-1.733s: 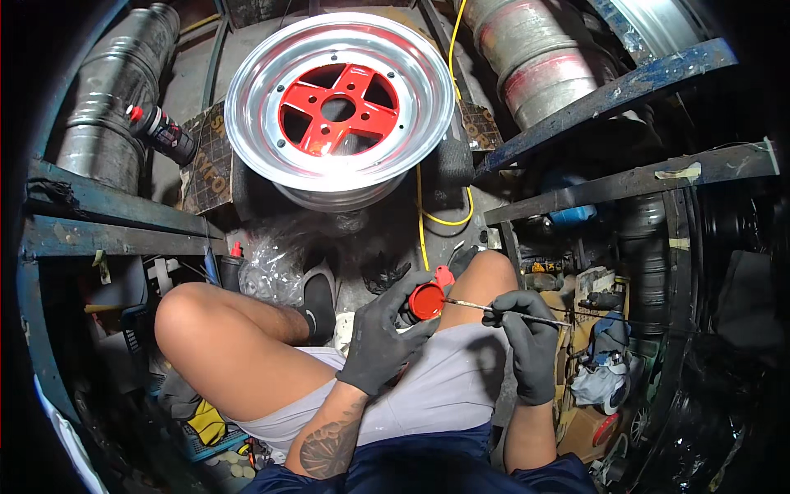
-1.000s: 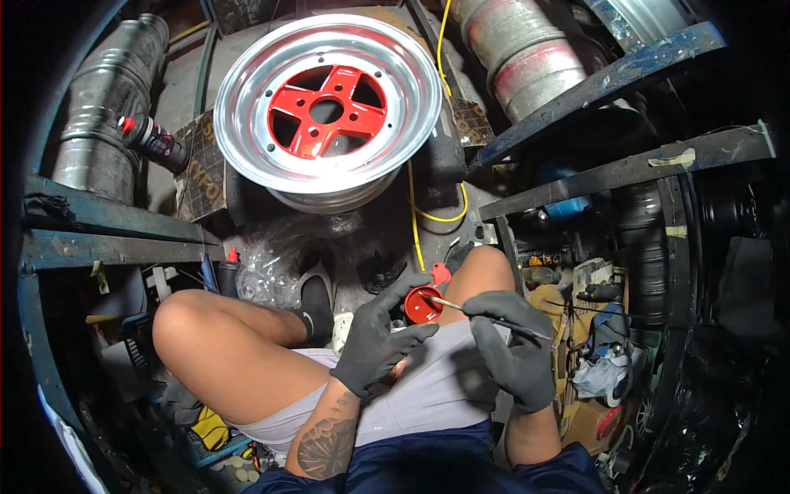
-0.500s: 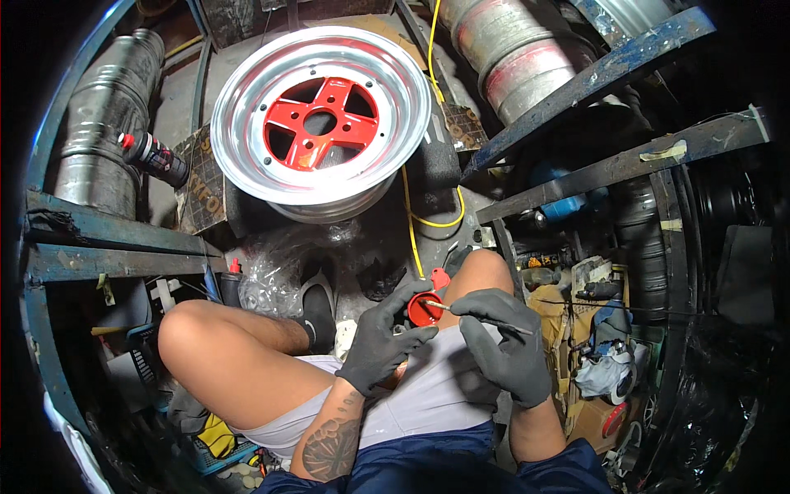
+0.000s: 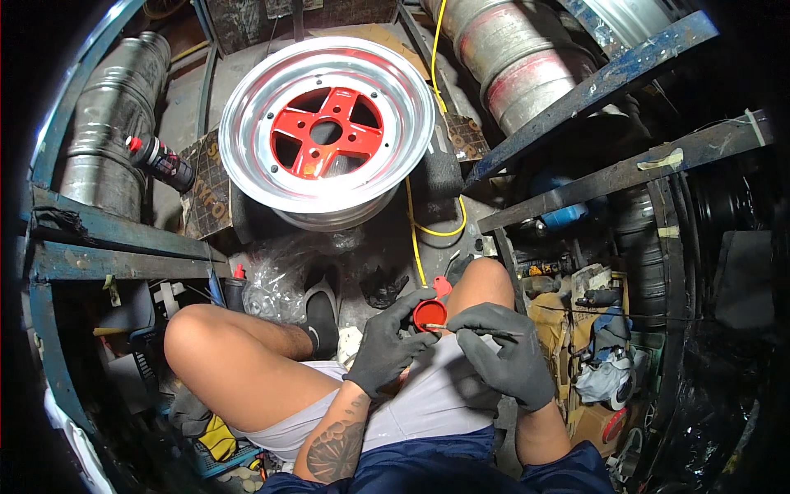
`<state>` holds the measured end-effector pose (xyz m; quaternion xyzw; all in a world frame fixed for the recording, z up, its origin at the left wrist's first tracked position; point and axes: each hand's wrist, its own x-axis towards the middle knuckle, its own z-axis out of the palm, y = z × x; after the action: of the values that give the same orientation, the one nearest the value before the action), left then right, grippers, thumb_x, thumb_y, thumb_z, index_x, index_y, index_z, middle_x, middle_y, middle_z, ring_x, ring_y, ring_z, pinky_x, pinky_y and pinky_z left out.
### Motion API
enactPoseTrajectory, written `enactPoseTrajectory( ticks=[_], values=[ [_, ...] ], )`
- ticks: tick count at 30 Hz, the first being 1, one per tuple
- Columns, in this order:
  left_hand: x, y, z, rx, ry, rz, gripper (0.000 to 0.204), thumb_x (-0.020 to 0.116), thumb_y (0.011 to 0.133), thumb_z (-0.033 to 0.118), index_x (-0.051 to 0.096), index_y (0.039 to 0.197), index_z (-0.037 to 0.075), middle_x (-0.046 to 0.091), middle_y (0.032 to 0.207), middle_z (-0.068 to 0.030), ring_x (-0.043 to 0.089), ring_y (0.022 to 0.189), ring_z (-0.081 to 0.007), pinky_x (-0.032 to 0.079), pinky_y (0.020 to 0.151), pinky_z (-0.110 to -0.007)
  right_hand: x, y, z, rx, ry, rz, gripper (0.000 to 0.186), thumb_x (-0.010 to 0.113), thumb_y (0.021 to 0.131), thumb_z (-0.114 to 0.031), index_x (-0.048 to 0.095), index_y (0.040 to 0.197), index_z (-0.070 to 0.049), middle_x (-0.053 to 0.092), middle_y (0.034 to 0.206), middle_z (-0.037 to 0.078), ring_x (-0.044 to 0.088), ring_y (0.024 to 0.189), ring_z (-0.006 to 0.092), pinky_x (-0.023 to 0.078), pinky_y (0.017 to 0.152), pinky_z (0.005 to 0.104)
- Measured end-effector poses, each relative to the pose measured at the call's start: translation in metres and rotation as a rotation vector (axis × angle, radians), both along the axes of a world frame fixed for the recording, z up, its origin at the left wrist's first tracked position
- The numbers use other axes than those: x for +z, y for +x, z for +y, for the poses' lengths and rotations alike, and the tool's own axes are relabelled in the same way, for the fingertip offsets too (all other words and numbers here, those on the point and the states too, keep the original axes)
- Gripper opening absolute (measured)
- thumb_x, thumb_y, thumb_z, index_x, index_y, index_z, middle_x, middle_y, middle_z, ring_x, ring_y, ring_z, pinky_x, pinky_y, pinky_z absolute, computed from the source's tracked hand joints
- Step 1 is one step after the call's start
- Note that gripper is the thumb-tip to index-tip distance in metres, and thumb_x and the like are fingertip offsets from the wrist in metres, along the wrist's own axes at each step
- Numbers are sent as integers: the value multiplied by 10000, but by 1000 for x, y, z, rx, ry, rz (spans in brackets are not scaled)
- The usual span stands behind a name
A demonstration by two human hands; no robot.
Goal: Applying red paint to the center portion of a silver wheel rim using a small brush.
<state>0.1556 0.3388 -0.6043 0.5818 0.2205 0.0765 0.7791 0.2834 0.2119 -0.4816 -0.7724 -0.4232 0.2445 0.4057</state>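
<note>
My left hand [image 4: 385,347], in a dark grey glove, grips a small round pot of red paint [image 4: 430,314] above my lap. Its red flip lid [image 4: 442,286] hangs open on the far side. Between the gloved fingers of my right hand [image 4: 508,354] is a thin paintbrush [image 4: 498,333]. Its tip lies at the pot's near rim; whether it touches the paint I cannot tell. Beyond my knees rests a polished silver wheel rim [image 4: 239,152] with a glossy red four-spoke centre [image 4: 311,158].
Metal frame bars [image 4: 592,90] flank me on both sides. A dark bottle with a red cap [image 4: 167,166] leans by a box at the left. Stacked silver rims [image 4: 527,62] stand at the far right. A yellow hose [image 4: 414,235] runs past the wheel. Clutter [image 4: 605,362] fills the right shelf.
My right hand has lowered slightly, bringing the brush tip from inside the pot to its near rim. The whole view has shifted a little, so the wheel appears lower and further right.
</note>
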Motion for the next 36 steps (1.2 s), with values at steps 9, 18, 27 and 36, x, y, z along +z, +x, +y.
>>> enactPoseTrajectory(
  ticks=[9,18,27,36],
  values=[
    [-8,-3,-6,70,131,-35,610,806,797,114,595,1368,77,720,1131,-100,673,1002,-140,530,899,-312,8,0,-4,-1,-66,-255,112,663,809,-10,707,913,-8,722,893,134,685,803,274,523,761,362],
    [3,-7,-5,-19,-143,6,590,789,842,40,555,1383,19,675,1175,-50,620,1061,-117,495,974,-286,-8,-10,-6,-65,51,-316,148,673,812,-37,715,954,-25,725,920,121,696,843,284,528,776,380],
    [-1,-7,-5,-28,11,-80,639,799,801,60,567,1396,38,672,1243,-103,646,1099,-157,511,999,-333,3,-1,-12,38,-9,-118,123,658,846,-41,709,950,-1,726,915,117,695,851,254,532,783,364],
    [3,-6,-3,8,-171,-105,628,812,821,94,560,1393,46,671,1177,-63,640,1070,-135,508,982,-317,-5,-7,-14,-156,5,40,133,625,881,-35,708,963,29,722,911,125,690,836,217,535,776,337]
  ],
)
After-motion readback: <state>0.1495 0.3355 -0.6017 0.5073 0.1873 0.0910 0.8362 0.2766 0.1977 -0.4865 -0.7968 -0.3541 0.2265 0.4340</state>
